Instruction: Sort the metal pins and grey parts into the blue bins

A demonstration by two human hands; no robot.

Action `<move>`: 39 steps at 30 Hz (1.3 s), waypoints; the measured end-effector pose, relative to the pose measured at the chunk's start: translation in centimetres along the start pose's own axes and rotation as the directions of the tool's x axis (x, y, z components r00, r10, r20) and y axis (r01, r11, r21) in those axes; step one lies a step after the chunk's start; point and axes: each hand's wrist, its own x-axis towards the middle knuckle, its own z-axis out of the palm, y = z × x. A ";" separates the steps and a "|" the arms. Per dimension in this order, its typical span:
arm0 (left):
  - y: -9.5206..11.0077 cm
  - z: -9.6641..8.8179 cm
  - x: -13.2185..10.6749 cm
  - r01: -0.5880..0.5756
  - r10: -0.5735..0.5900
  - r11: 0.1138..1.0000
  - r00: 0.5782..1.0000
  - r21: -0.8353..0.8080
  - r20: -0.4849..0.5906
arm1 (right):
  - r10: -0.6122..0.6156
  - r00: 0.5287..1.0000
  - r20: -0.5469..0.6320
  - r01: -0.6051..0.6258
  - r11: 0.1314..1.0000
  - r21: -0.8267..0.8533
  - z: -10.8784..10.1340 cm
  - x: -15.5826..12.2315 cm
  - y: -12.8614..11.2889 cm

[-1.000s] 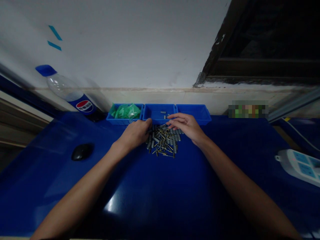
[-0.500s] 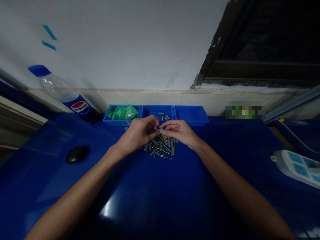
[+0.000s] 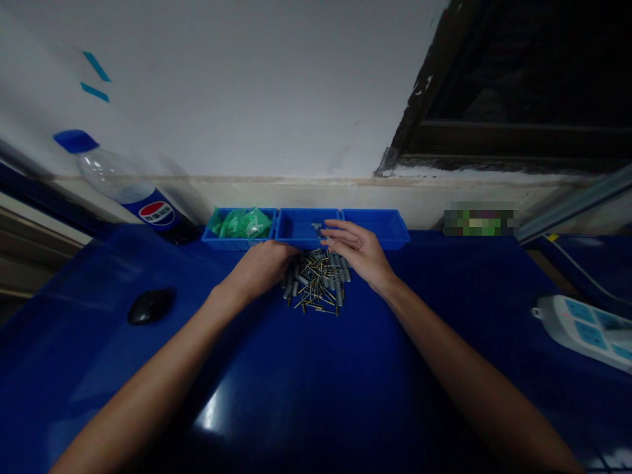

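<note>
A pile of thin brass-coloured pins point(image 3: 316, 289) mixed with small grey cylinders point(image 3: 340, 289) lies on the blue table. My left hand point(image 3: 264, 266) is at the pile's left edge, fingers curled down; their tips are hidden, so what they grip cannot be made out. Above the pile's far right side is my right hand point(image 3: 358, 253), its fingers apart and pointing left, in front of the middle blue bin point(image 3: 296, 224). A few small grey pieces point(image 3: 316, 227) show in that bin near my right fingertips.
Left of the middle bin, a blue bin point(image 3: 210, 237) holds a green plastic bag point(image 3: 241, 224); another blue bin point(image 3: 378, 227) stands right. A cola bottle point(image 3: 155, 210) and black mouse point(image 3: 151, 306) are at left. A white-and-blue power strip point(image 3: 587, 329) lies at right.
My hands have come apart from the grey cylinder they held together. The left has dropped to the pile's left edge; the right has opened its fingers near the middle bin.
</note>
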 end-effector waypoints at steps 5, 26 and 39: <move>-0.4 -0.1 0.0 0.073 -0.080 0.990 0.996 0.124 0.046 | 0.019 0.999 0.035 -0.020 0.999 0.031 0.1 -0.1 0.1; 1.0 -1.1 -0.3 0.021 -0.061 0.971 0.985 -0.240 -0.159 | 0.085 0.993 0.086 -0.082 0.996 -0.041 0.0 -0.1 0.4; 2.5 -1.0 -0.3 -0.048 -0.048 0.878 0.981 -0.476 -0.187 | 0.137 0.971 0.196 -0.142 0.990 0.011 0.1 -0.2 0.9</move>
